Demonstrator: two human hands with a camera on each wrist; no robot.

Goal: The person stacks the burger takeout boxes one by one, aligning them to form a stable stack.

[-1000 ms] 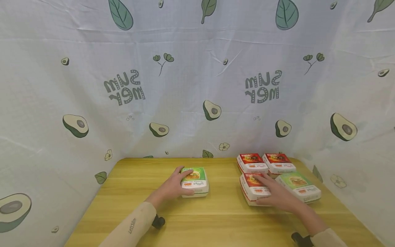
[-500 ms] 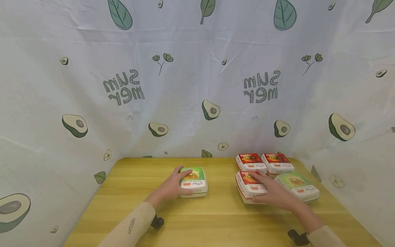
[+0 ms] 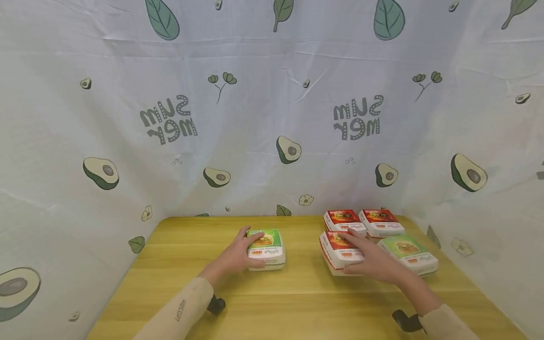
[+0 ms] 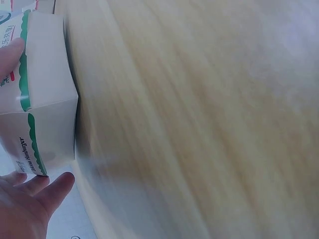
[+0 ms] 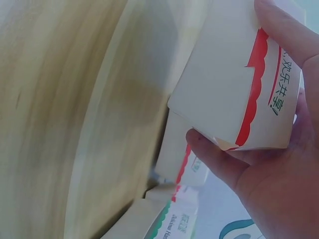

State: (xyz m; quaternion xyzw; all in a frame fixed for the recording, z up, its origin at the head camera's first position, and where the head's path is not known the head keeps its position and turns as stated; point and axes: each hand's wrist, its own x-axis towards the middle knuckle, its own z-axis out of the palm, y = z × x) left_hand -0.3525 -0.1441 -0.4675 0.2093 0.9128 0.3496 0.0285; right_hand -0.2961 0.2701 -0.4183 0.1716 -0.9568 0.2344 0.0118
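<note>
Left of centre, my left hand [image 3: 234,259] grips a burger box [image 3: 272,256] with a green top, which rests on the table. In the left wrist view, the thumb and fingers of my left hand [image 4: 27,206] lie on two sides of this green-edged burger box [image 4: 52,64]. My right hand [image 3: 376,264] holds a red-topped burger box [image 3: 333,248], thumb on the near side and fingers over the far side. Seen from the right wrist, this red-edged burger box [image 5: 214,79] is tilted in my right hand [image 5: 279,181], its shadow falling on the wood.
Two red-topped burger boxes, a left one [image 3: 345,218] and a right one [image 3: 381,222], stand at the back right of the wooden table [image 3: 255,311]. Another green-topped box [image 3: 410,252] sits right of my right hand. A printed cloth [image 3: 255,118] hangs behind the table.
My right hand has moved the red-topped burger box up and to the left, away from the green-topped box at right. My left hand has stayed on its burger box.
</note>
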